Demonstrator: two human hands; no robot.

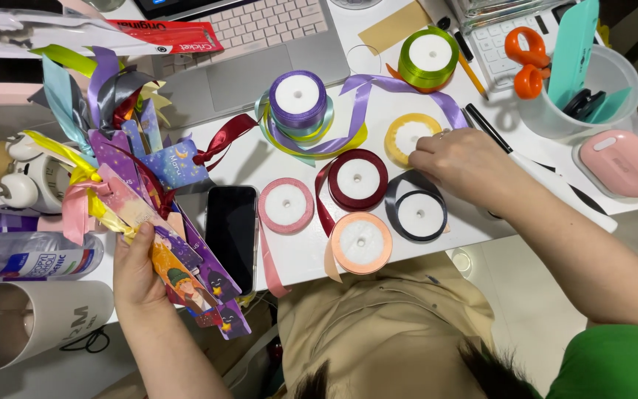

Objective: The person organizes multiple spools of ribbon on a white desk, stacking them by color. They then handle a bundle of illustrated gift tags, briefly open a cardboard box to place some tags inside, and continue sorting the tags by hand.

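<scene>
My left hand (140,267) grips a fan of illustrated bookmarks (179,258) with coloured ribbons (94,96) tied to their tops, at the left of the white table (297,255). My right hand (461,164) rests fingers-down on the table, touching the yellow ribbon spool (410,134) and covering part of the dark grey spool (416,209). Around it lie a maroon spool (357,179), a pink spool (286,205), a peach spool (362,241), a purple spool (297,100) and a green spool (428,58). Whether the right hand's fingers pinch anything is hidden.
A black phone (231,230) lies face up beside the bookmarks. A laptop (260,52) sits at the back. A clear cup (581,92) holds orange scissors (527,63). A pink case (624,162), a black pen (489,127) and a white tumbler (31,321) are nearby.
</scene>
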